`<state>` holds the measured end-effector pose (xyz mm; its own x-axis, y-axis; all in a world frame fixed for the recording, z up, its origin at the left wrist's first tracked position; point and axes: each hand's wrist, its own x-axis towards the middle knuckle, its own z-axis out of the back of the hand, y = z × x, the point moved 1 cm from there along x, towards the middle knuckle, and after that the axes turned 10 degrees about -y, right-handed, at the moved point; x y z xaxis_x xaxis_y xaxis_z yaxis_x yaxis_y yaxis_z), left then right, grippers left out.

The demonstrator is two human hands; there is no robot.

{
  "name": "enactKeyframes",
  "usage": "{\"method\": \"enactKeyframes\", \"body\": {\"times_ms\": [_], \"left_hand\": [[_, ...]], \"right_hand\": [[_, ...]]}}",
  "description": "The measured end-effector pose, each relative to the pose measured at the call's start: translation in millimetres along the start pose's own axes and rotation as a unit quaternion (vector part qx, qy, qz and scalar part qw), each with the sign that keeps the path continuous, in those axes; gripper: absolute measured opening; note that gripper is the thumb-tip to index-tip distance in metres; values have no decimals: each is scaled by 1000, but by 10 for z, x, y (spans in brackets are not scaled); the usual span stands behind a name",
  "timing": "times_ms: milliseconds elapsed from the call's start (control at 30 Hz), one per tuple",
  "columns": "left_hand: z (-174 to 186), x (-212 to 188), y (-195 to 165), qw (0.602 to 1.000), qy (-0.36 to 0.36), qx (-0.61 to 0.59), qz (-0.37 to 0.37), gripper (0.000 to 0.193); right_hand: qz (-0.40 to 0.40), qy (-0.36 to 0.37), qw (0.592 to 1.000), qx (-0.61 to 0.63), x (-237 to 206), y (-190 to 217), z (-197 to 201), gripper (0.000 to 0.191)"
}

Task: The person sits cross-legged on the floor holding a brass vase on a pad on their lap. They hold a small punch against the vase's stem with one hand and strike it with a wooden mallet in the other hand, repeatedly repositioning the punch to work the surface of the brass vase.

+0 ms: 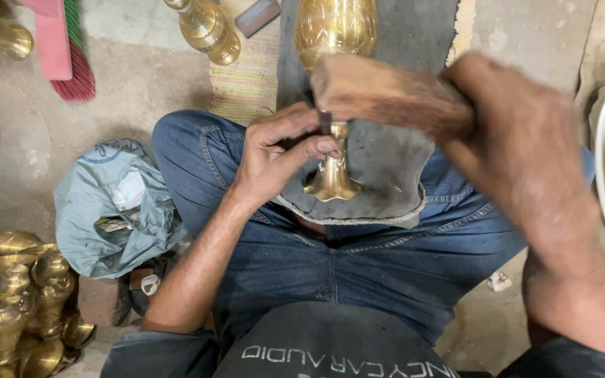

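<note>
A brass vase [334, 42] is lying across a grey cloth [386, 168] on the person's lap, its engraved body beyond the fingers and its foot just below them, padded against rolling. The right hand [519, 147] is gripping a wooden mallet [386, 94] fully closed above a small dark punch [325, 122], which the left hand [281, 150] is pinching upright against the vase's neck.

The bare concrete floor [141, 77] carries a woven striped mat [250, 77] and a crumpled grey-blue plastic bag [110, 210]. Brass vessels [12, 294] lie in a heap at one corner, and a red broom [75, 59] lies near the far edge.
</note>
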<state>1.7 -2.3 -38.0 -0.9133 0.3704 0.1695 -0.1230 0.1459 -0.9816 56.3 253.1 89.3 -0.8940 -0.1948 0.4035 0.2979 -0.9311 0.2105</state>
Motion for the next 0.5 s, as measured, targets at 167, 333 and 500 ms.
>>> {"method": "enactKeyframes", "body": {"times_ms": [167, 333, 500], "left_hand": [[63, -55, -37, 985, -159, -70, -7, 23], [134, -122, -149, 975, -214, -37, 40, 32], [96, -122, -219, 985, -168, 2, 31, 34]], "right_hand": [[-33, 75, 980, 184, -328, 361, -220, 47], [15, 79, 994, 72, -662, 589, -554, 50], [-43, 55, 989, 126, -703, 542, -714, 50]]}}
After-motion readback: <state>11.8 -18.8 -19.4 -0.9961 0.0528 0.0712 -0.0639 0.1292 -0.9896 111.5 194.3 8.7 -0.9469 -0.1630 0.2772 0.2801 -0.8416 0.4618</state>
